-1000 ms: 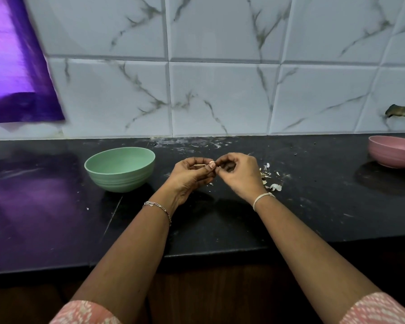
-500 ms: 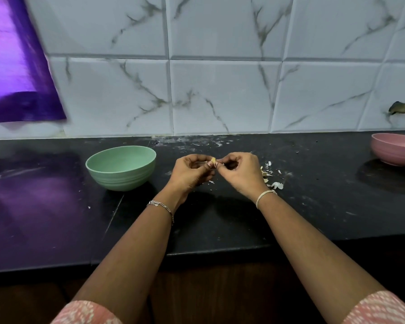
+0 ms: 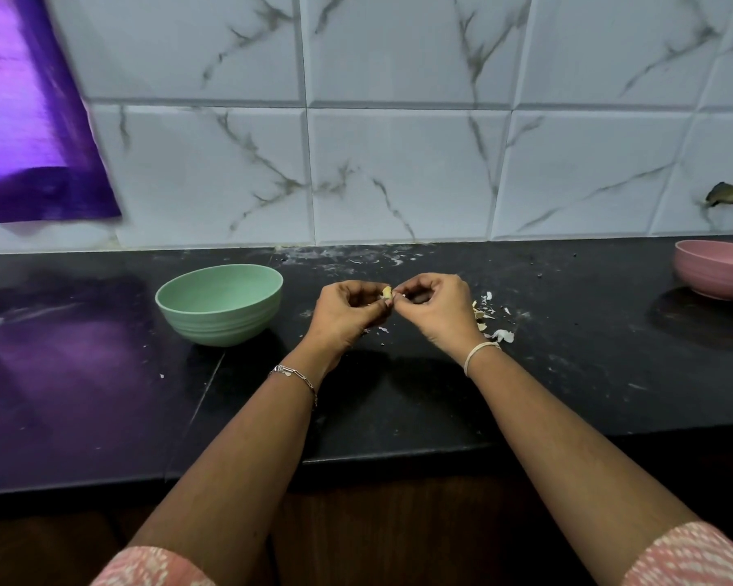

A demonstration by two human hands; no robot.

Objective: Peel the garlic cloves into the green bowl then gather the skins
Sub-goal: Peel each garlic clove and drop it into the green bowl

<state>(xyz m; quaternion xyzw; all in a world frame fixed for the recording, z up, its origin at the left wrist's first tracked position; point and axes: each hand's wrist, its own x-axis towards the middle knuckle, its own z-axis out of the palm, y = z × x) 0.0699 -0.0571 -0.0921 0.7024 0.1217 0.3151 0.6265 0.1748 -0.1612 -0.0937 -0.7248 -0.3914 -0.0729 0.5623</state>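
A small pale garlic clove (image 3: pixel 386 293) is pinched between the fingertips of both hands above the black counter. My left hand (image 3: pixel 348 315) grips it from the left with curled fingers. My right hand (image 3: pixel 439 308) pinches at it from the right. The green bowl (image 3: pixel 220 304) stands on the counter to the left of my left hand; what lies inside it is hidden by its wall. A small heap of pale garlic skins (image 3: pixel 489 317) lies on the counter just right of my right hand.
A pink bowl (image 3: pixel 718 273) stands at the far right of the black counter (image 3: pixel 568 374). White tiled wall runs along the back. A purple sheet (image 3: pixel 26 120) hangs at the upper left. The counter's front edge runs under my forearms.
Both hands stay together on the clove with small finger movements. The camera has shifted slightly, nothing else has moved.
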